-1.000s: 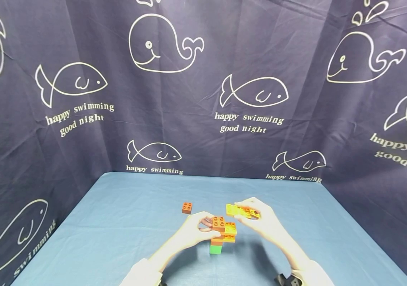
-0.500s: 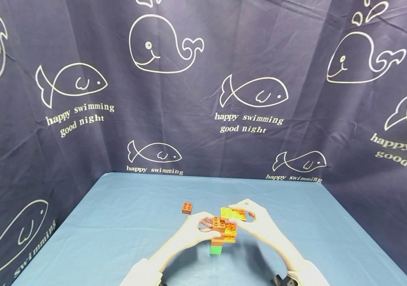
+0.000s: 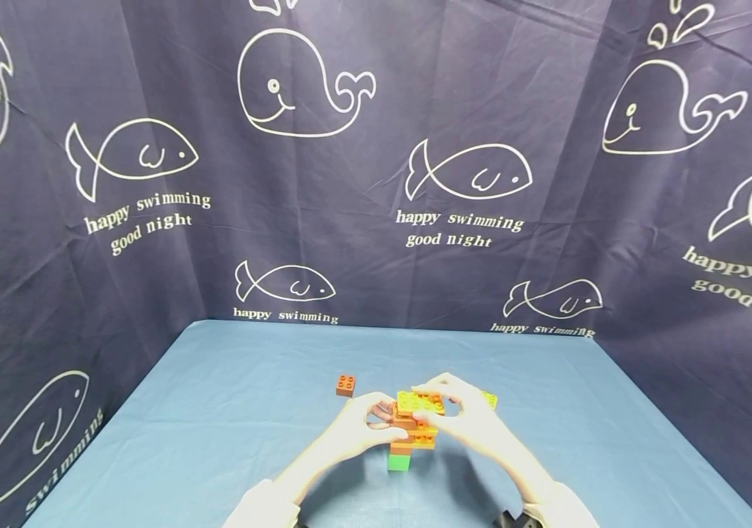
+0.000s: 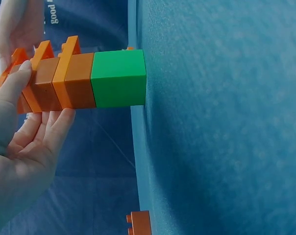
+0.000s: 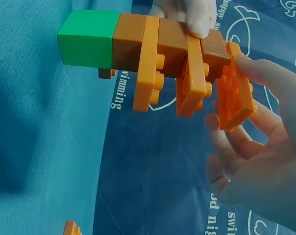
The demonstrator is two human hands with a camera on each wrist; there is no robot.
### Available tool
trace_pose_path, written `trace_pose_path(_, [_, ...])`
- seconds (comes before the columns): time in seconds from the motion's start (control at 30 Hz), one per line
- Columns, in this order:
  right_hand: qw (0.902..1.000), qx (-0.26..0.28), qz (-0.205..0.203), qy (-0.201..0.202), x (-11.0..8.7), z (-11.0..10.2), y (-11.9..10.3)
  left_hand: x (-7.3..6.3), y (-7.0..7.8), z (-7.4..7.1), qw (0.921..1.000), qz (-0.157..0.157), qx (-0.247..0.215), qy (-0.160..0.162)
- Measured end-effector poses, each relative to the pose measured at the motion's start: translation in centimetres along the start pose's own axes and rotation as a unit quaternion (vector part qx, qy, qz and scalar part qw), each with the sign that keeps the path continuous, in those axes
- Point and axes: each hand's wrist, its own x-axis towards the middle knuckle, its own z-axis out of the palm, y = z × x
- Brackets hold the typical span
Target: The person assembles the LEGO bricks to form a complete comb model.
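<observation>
A tower of toy building bricks stands upright on the table, its green brick (image 4: 118, 78) at the bottom. Above that, brown bricks (image 5: 172, 46) alternate with orange plates (image 5: 147, 68) that jut out to the right. My left hand (image 3: 364, 427) grips the upper tower, thumb on the near side and fingers on the far side. With thumb and fingers, my right hand (image 3: 471, 416) pinches another orange plate (image 5: 236, 93) at the top brown brick; it looks slightly tilted, and I cannot tell whether it is pressed on. In the head view this plate (image 3: 415, 402) covers the top brick's studs.
A loose reddish-brown brick (image 3: 345, 385) lies on the blue table cloth (image 3: 250, 381) behind and left of the tower. Beyond my right hand, a yellow piece (image 3: 490, 400) shows partly. A dark blue curtain (image 3: 376, 220) with fish and whale drawings surrounds the table.
My right hand has carried the orange plate leftward and slightly down, from right of the tower to over its top. The yellow piece behind it has come into sight. My left hand keeps its hold.
</observation>
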Motion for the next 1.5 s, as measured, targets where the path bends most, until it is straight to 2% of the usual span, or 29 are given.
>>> trace_pose_path(0.43, [0.9993, -0.022, -0.007, -0.027, 0.2, 0.2, 0.1, 0.2, -0.3, 0.1, 0.9999, 0.003, -0.011, -0.002])
trace_pose_path(0.63, [0.9986, -0.021, -0.018, -0.046, 0.4, 0.2, 0.1, 0.0, -0.1, 0.1, 1.0, -0.002, 0.003, 0.003])
trace_pose_path(0.7, [0.9984, -0.016, -0.016, -0.052, 0.4, 0.2, 0.0, -0.1, 0.5, 0.1, 0.9999, -0.005, 0.008, 0.006])
trace_pose_path(0.87, [0.9978, -0.013, 0.003, -0.064, 0.5, 0.0, 0.1, -0.7, 2.9, -0.3, 0.9999, -0.005, 0.005, 0.007])
trace_pose_path(0.93, [0.9976, -0.012, 0.009, -0.067, 0.5, 0.0, 0.2, -0.8, 3.3, -0.4, 1.0, -0.001, 0.002, 0.007])
trace_pose_path(1.0, [0.9974, -0.012, 0.01, -0.071, 0.6, 0.1, 0.3, -0.7, 2.9, -0.3, 1.0, -0.002, 0.004, 0.008])
trace_pose_path(1.17, [0.9962, -0.009, 0.012, -0.086, 0.7, -0.2, 0.4, 0.0, 0.4, 0.1, 1.0, -0.006, 0.0, 0.006])
trace_pose_path(1.23, [0.9955, -0.005, 0.017, -0.093, 0.9, -0.2, 0.3, 0.1, -0.1, 0.1, 0.9999, -0.006, -0.007, 0.005])
trace_pose_path(1.5, [0.9944, 0.02, 0.021, -0.101, 1.1, -0.6, -0.7, 0.1, -0.1, 0.0, 0.9999, -0.001, -0.011, 0.004])
